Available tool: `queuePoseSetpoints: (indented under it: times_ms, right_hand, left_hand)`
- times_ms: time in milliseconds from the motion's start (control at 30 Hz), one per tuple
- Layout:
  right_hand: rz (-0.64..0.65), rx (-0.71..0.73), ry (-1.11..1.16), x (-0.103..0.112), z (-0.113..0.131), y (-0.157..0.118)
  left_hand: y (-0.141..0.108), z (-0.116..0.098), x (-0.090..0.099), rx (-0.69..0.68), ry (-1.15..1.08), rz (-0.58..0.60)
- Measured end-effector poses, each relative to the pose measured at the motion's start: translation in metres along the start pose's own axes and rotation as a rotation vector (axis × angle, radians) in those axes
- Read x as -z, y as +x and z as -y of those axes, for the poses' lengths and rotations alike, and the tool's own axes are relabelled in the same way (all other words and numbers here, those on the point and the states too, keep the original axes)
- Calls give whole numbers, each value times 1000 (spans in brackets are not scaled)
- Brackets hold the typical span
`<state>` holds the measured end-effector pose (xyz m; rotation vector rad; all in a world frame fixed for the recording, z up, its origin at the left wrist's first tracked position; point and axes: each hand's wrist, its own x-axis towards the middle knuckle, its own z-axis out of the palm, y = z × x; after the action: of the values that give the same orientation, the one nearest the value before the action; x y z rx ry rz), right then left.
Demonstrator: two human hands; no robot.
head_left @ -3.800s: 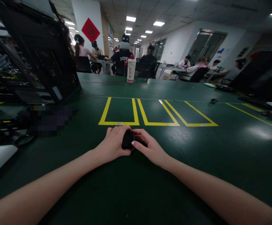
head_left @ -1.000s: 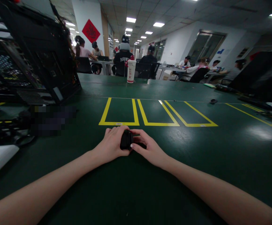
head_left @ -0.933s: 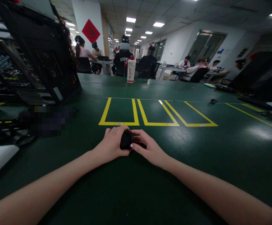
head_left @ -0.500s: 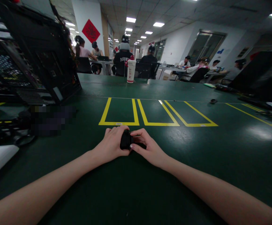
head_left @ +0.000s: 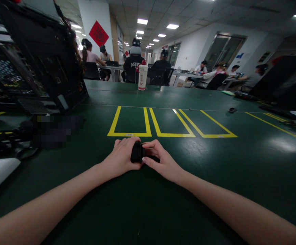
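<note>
A small black object (head_left: 136, 153) is between my hands, just in front of the yellow tape outlines. My left hand (head_left: 121, 154) is wrapped round its left side, fingers over the far edge and thumb along the near edge. From the right, my right hand (head_left: 162, 161) touches the object's right edge with the tips of thumb and index finger. The other fingers of that hand are curled behind. What the object is cannot be made out, since my left hand covers part of it.
Yellow tape outlines (head_left: 173, 135) mark the green table (head_left: 143, 211). A black open-frame case (head_left: 53, 75) and cables stand left, a white cup (head_left: 142, 78) at the far edge. A small dark ring (head_left: 232, 110) lies right. People sit at tables beyond.
</note>
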<state>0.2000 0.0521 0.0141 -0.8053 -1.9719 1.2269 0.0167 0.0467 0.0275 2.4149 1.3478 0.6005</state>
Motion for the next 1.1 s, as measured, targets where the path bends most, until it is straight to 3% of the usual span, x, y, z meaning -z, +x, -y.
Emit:
queuePoseSetpoints:
  times_ms: [500,733,1100]
  right_hand:
    - [17,-49,-54,1,1,0]
    - [4,29,-52,1,0,0]
    - [-5,1,-57,0,-3,1]
  left_hand:
    - [0,1,0,6,-13,11]
    - [0,1,0,9,-11,2]
    - [0,1,-2,-3,-14,-8]
